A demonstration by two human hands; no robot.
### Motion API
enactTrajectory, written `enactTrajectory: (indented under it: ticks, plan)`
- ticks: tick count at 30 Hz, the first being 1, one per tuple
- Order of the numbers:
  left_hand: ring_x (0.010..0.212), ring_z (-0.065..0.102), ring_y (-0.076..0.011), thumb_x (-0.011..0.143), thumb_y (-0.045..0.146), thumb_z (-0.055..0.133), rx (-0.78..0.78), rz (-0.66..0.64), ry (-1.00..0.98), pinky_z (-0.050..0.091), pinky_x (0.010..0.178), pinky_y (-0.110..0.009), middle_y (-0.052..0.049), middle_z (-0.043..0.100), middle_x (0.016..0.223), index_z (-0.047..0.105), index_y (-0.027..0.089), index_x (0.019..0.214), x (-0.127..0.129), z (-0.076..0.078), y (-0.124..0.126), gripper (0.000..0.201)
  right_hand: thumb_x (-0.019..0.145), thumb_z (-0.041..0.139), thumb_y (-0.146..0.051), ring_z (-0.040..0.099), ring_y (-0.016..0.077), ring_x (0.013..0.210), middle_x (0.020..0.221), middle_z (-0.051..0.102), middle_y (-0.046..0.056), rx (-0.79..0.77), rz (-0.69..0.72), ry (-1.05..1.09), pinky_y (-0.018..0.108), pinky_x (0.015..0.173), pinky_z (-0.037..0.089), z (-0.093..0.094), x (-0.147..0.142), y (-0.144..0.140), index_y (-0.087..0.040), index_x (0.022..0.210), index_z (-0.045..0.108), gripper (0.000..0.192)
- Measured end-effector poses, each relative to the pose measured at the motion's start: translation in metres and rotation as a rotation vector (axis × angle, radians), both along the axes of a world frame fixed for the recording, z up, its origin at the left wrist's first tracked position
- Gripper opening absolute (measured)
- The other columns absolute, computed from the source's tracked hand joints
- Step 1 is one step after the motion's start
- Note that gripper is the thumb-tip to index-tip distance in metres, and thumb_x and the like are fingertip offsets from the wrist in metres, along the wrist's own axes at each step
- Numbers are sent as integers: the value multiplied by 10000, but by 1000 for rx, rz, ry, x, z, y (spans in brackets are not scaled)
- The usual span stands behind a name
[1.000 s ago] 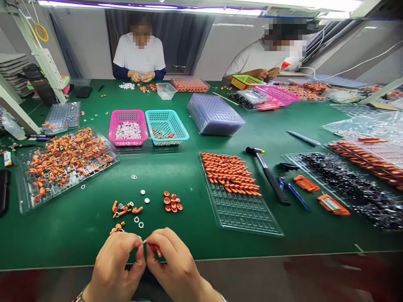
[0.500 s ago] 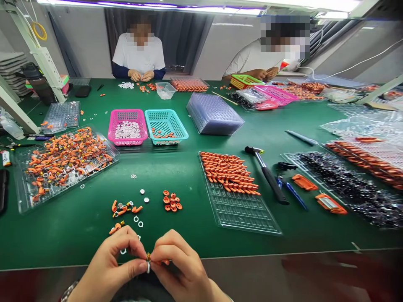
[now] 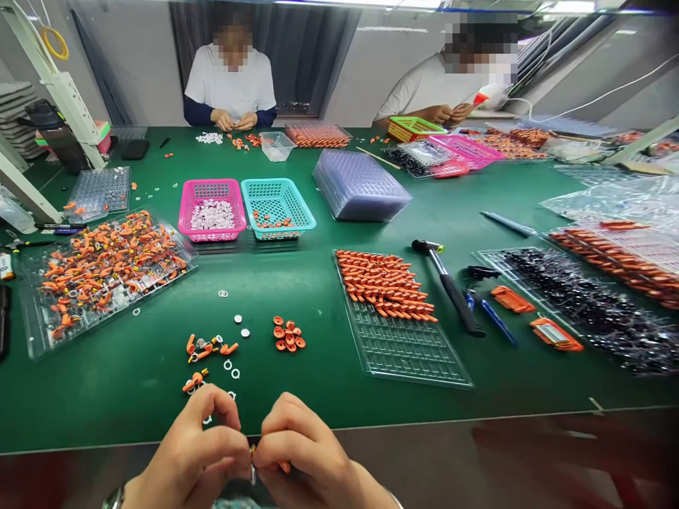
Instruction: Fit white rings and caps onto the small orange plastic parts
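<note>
My left hand (image 3: 199, 445) and my right hand (image 3: 305, 449) meet just past the table's near edge, both pinching one small orange part (image 3: 285, 466). A yellow bit and a silvery-white piece of it show between the fingertips; the rest is hidden by my fingers. Right beyond my left hand lie loose orange parts with yellow tips (image 3: 196, 380) and thin white rings (image 3: 235, 374). Further out are a few more such orange parts (image 3: 201, 350), two white discs (image 3: 245, 333) and a small cluster of orange round caps (image 3: 289, 334).
To the left sits a clear tray (image 3: 39, 343) heaped with orange parts. Pink (image 3: 183, 219) and turquoise (image 3: 310, 219) baskets stand ahead. A half-filled tray (image 3: 408, 360), a hammer (image 3: 450, 290) and a tray of black pieces (image 3: 573, 297) lie right. Two people work opposite.
Both my hands have come slightly down and nearer to me, still pinching the part. My left fingers have curled further over it. The view has tilted slightly.
</note>
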State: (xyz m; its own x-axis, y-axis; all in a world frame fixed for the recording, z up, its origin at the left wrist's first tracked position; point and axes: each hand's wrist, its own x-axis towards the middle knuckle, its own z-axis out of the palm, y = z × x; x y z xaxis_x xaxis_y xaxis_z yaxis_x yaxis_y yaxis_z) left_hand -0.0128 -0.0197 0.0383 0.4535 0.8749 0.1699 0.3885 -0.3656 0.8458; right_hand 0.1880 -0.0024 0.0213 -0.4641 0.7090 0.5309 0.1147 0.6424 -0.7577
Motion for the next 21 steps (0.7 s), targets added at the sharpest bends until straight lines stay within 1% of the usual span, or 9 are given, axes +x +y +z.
enactTrajectory:
  ticks: [3,5,8,10,11,14,16,18,21]
  plan:
    - [746,519,-194,1006,283,349,184,136,23,476,702,-320,-46,520,817,689,253,771,6,-4,-6,414,854,566,-51,523,155,625,703,560,10,9,-22,15,266,544,474,1,0,-1,-240,892,577,193]
    - [739,515,-206,1014,316,318,253,189,31,471,738,-367,-48,527,779,699,258,753,9,-6,-9,466,844,569,-44,521,156,621,703,556,7,10,-42,24,268,540,471,0,0,-2,-242,899,573,205]
    - [712,512,-196,987,259,395,281,171,34,466,735,-363,-35,543,759,661,248,775,7,-8,-7,341,833,559,-34,530,161,635,726,559,13,-4,-88,42,267,538,473,-6,1,-4,-239,923,575,225]
    - [713,523,-185,936,149,450,264,108,52,461,717,-332,-23,565,771,601,238,816,2,-6,-2,213,835,545,-29,550,162,664,753,561,18,-49,-166,94,261,551,482,-13,3,-3,-235,934,575,231]
    - [717,534,-179,910,95,453,240,59,83,459,721,-321,-17,579,776,569,233,825,-1,-5,2,198,843,537,-32,568,163,687,778,572,22,-88,-213,135,261,567,492,-17,5,-2,-235,934,573,225]
    - [739,587,-164,865,-16,417,152,-122,263,453,764,-307,0,651,799,550,228,850,-9,-1,19,278,882,519,-55,644,177,828,941,643,54,-236,-310,256,278,673,541,-25,12,2,-241,914,568,194]
    - [781,630,-166,855,-30,421,150,-174,376,454,780,-305,3,708,846,609,234,913,-12,1,36,329,900,521,-76,667,188,917,1039,668,67,-317,-325,301,285,729,555,-27,15,5,-239,890,570,171]
    - [817,658,-178,874,18,455,195,-129,447,459,794,-316,-10,742,883,666,234,941,-11,0,56,310,909,525,-104,680,183,873,977,687,57,-368,-332,311,274,707,552,-27,17,7,-233,863,570,144]
    - [812,657,-208,915,135,504,246,-36,524,462,752,-338,-46,759,890,721,217,932,-3,-7,91,233,906,533,-156,637,152,658,755,637,10,-420,-356,263,244,579,504,-25,16,9,-218,811,564,118]
